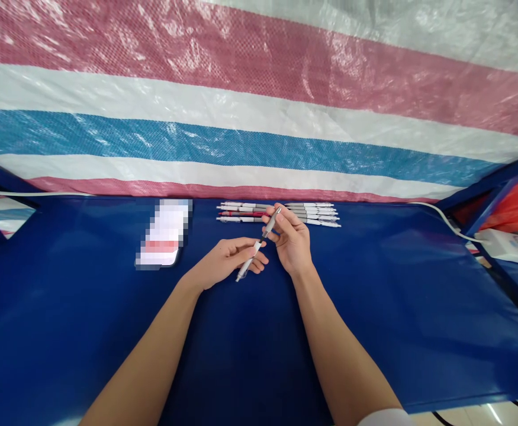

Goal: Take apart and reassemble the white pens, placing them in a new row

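Note:
My left hand (224, 260) pinches the white barrel (243, 270) of a pen between thumb and fingers, its clip end pointing down toward me. The pen's grey grip section with a silver tip (272, 222) is held by my right hand (295, 244), tip up and away. A short dark length shows between the two parts; whether they are joined there I cannot tell. Just behind my hands, several white and grey pens (316, 212) lie side by side on the blue table (241, 355). One pen with red (243, 213) lies among them, partly hidden by my right hand.
A phone (164, 234) with a blurred, lit screen lies to the left. Striped plastic sheeting (259, 136) hangs behind the table. A white cable (440, 216) runs along the right back edge toward a white box (510, 245). Blue frame posts (498, 198) stand at the sides.

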The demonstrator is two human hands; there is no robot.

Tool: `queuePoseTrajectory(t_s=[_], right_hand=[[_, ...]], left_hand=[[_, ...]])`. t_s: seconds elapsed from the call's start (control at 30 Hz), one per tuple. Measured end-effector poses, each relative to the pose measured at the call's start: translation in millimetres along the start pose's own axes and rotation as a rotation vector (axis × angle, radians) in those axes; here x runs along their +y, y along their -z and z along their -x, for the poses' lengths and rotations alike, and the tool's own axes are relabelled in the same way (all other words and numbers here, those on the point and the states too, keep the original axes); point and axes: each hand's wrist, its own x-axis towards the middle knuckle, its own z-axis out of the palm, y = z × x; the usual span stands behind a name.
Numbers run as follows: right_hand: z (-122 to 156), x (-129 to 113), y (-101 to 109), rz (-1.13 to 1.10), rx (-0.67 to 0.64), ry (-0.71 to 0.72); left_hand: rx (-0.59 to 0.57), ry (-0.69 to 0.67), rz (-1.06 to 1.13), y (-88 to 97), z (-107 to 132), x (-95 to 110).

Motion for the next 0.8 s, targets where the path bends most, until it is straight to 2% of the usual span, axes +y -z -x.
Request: queuePoseTrajectory(t_s=[0.33,0.63,0.73,0.8], right_hand=[[-1,1,-1,-0.047,0.007,0.025],[-8,-18,-4,-0.085,0.232,0.233],[-11,-24,0,-0.055,0.258,0.255],[-12,-26,4,0.072,0.232,0.243]], left_hand=[[-0.024,0.002,0.050,3.2,0,-6],[-0.047,-0.022,0.085,4.3,1,-7],[-0.033,-0.021,0.135,6.0,2,-9],[-0.013,-0.022,0.177,7.9,3,-8]])
